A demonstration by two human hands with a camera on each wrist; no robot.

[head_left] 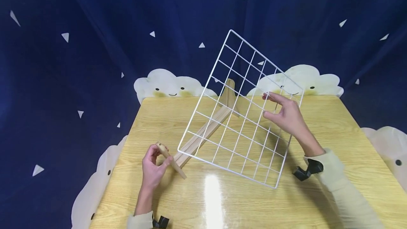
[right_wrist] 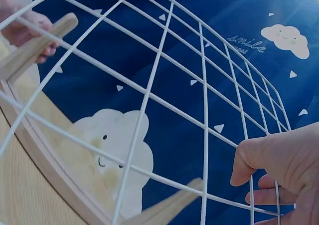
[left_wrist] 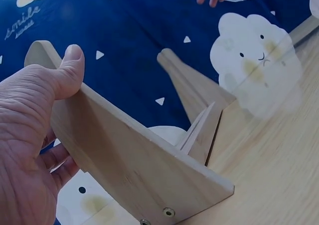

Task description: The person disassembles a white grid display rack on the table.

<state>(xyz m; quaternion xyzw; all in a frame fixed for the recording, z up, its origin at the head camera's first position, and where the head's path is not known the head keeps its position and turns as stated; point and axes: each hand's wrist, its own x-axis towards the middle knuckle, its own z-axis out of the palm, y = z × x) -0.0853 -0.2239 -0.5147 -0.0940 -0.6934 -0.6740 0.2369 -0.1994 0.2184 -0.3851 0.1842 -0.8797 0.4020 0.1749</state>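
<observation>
A wooden stand made of a long grooved bar with an upright end piece at either end lies slantwise across the table. My left hand grips the top of the near end piece, thumb on one side and fingers on the other. Two metal screw heads show low on that piece. The far end piece stands toward the back. Tilted above the bar is a white wire grid panel. My right hand holds it near its right side, thumb in front of the wires and fingers behind.
The wood-grain table has a bright light reflection near its front. Behind it hangs a dark blue curtain with white triangles and smiling clouds. Each wrist carries a black strap mount.
</observation>
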